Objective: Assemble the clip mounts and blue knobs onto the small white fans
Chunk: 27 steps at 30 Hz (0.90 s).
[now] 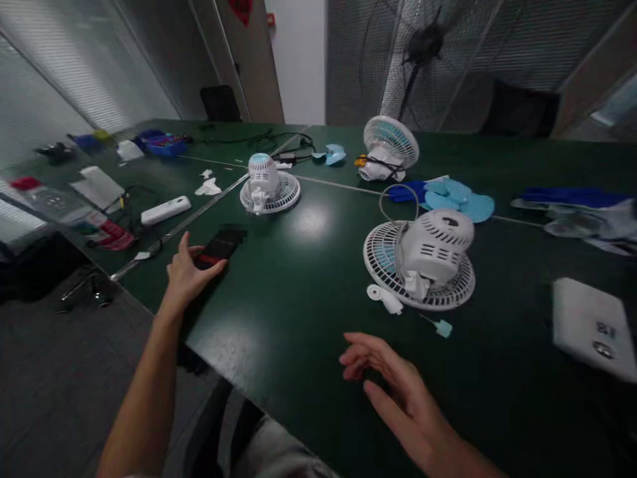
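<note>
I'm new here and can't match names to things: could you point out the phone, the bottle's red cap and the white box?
Phone (217, 250): head view, its screen.
Red cap (24, 183): head view, its side.
White box (580, 315): head view, its top.

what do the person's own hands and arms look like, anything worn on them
The left hand and right hand are both bare, with no glove or ring to be seen. The left forearm shows no sleeve, watch or bracelet; little of the right arm is in view.

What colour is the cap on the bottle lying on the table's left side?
Red, in the head view.
</note>
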Available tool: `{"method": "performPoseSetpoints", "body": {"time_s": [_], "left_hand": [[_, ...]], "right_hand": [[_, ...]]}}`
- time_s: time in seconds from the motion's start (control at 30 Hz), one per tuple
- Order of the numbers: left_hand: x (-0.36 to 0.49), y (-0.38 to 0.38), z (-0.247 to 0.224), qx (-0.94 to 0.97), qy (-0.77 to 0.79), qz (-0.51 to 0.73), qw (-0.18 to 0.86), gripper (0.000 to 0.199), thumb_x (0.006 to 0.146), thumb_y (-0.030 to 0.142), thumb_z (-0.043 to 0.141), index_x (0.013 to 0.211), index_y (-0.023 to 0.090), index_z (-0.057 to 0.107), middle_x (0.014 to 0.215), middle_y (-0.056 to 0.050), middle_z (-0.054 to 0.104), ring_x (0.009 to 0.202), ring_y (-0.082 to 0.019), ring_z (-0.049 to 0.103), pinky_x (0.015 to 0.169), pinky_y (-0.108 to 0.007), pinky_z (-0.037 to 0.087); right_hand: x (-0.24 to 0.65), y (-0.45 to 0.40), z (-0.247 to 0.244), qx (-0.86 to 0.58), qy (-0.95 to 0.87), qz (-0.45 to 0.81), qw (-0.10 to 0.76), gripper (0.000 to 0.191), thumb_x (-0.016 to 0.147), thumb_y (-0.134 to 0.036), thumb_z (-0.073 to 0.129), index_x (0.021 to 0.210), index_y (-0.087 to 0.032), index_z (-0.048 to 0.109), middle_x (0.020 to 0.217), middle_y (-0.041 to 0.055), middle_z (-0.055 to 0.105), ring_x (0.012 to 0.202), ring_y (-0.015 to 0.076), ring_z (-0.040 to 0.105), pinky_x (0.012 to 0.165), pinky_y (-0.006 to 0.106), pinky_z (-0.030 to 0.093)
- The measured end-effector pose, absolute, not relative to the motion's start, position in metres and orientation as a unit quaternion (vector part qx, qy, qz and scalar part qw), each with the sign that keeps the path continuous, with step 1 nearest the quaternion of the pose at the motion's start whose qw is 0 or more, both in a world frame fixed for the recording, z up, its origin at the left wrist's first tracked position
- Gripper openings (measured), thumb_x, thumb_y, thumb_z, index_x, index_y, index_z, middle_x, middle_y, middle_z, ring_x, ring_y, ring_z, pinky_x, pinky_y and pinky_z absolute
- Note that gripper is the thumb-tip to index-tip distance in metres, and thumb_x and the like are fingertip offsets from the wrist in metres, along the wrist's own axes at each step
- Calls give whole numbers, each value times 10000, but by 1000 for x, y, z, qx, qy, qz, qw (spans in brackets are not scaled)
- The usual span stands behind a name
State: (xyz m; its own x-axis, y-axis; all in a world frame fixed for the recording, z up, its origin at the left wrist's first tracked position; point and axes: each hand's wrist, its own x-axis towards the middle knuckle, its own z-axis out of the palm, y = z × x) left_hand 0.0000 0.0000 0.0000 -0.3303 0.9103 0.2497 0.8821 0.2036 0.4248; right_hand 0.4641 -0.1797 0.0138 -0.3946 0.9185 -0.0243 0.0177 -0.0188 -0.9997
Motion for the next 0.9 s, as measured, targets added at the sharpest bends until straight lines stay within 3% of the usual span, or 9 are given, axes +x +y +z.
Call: {"method": "performPoseSetpoints", "body": {"time_s": [0.37,0.9], "left_hand": [[7,-9,6,618,707,342,36,1193,703,531,855,1641,249,174,1330,-123,640,1217,-336,650,1049,-491,526],[14,-14,8,661,665,348,-24,1132,743,436,845,1650,247,193,1340,-127,596,1195,-329,638,1064,-502,517]], "right_hand": [[464,-179,13,-408,-597,582,372,413,1045,-272,464,1454,-325,498,1221,94,649,1064,232,669,997,455,534],[469,-178,5,-408,-609,579,356,451,1051,-247,453,1491,-346,468,1241,90,654,1075,220,677,1012,427,543]]}}
